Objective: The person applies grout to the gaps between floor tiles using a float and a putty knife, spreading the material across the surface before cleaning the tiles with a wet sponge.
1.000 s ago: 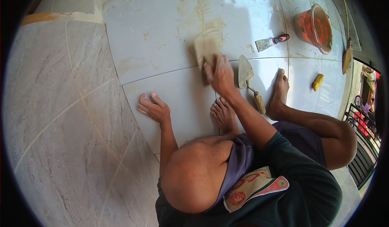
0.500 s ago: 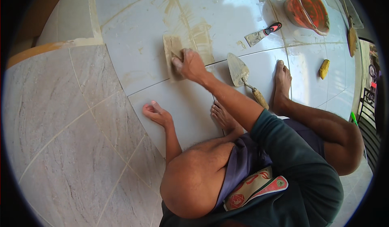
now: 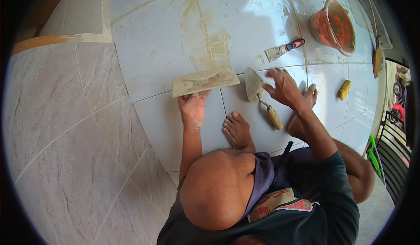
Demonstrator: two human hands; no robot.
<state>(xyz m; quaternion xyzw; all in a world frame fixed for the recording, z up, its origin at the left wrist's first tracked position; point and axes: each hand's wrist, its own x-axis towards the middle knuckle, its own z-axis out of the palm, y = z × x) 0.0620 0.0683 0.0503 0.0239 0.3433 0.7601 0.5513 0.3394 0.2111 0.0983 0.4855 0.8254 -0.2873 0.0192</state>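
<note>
red-and-tan print (image 3: pixel 272 205) on dark shirt (image 3: pixel 308 229), wording not readable

Dude was wearing a dark green top (image 3: pixel 297 229), the right sleeve (image 3: pixel 337 184) ending around the elbow, plus a beige-and-red print (image 3: pixel 271 199) splashed across the front. Bluish-purple shorts (image 3: pixel 262 170) stopped short of the left knee (image 3: pixel 212 190). Left foot (image 3: pixel 237 130), right hand (image 3: pixel 285 88) and left hand (image 3: pixel 193 110) were all bare.

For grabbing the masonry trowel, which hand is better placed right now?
Probably the right hand: it looks empty, its fingers are loosely spread, and it is close beside the masonry trowel. The left hand is farther off and occupied, holding the rectangular float.
</note>
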